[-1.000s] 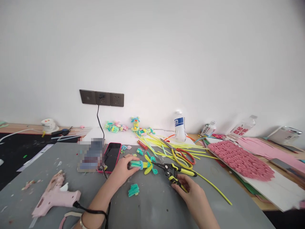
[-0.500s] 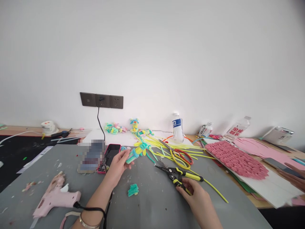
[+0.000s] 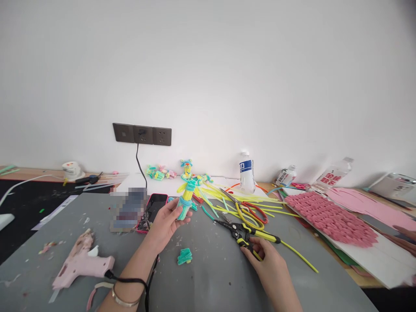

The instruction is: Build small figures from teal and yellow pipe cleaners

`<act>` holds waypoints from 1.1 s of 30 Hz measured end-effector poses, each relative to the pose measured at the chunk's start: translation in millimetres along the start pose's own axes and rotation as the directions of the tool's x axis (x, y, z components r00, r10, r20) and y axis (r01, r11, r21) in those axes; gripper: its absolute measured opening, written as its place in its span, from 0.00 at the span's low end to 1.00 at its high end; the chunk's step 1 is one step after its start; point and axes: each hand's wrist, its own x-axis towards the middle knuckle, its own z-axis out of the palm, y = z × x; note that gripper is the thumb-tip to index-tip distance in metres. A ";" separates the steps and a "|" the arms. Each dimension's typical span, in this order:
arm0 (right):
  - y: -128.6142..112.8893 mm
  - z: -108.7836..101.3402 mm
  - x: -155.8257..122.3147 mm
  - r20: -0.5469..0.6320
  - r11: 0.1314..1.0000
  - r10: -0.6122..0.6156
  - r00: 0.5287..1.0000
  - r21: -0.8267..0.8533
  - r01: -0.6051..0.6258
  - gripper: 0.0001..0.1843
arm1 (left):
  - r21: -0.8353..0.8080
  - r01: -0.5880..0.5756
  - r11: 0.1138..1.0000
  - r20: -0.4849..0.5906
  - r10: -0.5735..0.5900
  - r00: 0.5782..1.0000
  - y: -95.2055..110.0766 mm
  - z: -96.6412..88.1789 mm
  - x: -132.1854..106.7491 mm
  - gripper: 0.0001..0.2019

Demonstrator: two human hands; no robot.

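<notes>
My left hand [image 3: 167, 225] is closed around the lower end of a pipe-cleaner figure [image 3: 187, 195] in turquoise and yellow, which stands nearly upright in the fingers. My right hand [image 3: 266, 258] grips one handle of the wire-stripping pliers [image 3: 242, 236]. These have black jaws and black-and-yellow handles, and they rest on the grey mat with the jaws pointing left. A small bundle of turquoise pipe cleaner [image 3: 184, 256] lies on the mat between my hands. Behind the pliers are yellow-and-red-handled scissors [image 3: 248, 214] and loose yellow pipe cleaners [image 3: 276, 207].
At the left lies a pink glue gun [image 3: 82, 262], its black cable passing over my left forearm. A pink-cased phone [image 3: 154, 210] is behind my left hand. Bottles, including one with a blue label [image 3: 247, 173], line the wall. A pink knitted piece [image 3: 331, 219] and another person's hand [image 3: 398, 242] are at right.
My left hand has turned the figure from a rightward lean to nearly upright. My right hand stays on the pliers. The whole view has shifted slightly.
</notes>
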 end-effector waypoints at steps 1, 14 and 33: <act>1.2 0.6 0.0 0.000 1.000 -0.006 1.000 -0.006 0.006 0.17 | 0.005 0.005 1.000 0.015 -0.005 1.000 0.1 0.4 -0.2 0.16; -8.3 9.8 1.7 -0.130 0.994 -0.105 0.986 -0.041 0.100 0.24 | 0.081 -0.107 0.991 -0.094 0.114 0.989 -0.4 0.5 2.5 0.19; -55.6 13.7 64.0 -0.030 0.967 -0.221 0.975 0.121 0.223 0.14 | 0.108 -0.163 0.981 -0.201 0.182 0.963 -1.5 -6.5 5.5 0.22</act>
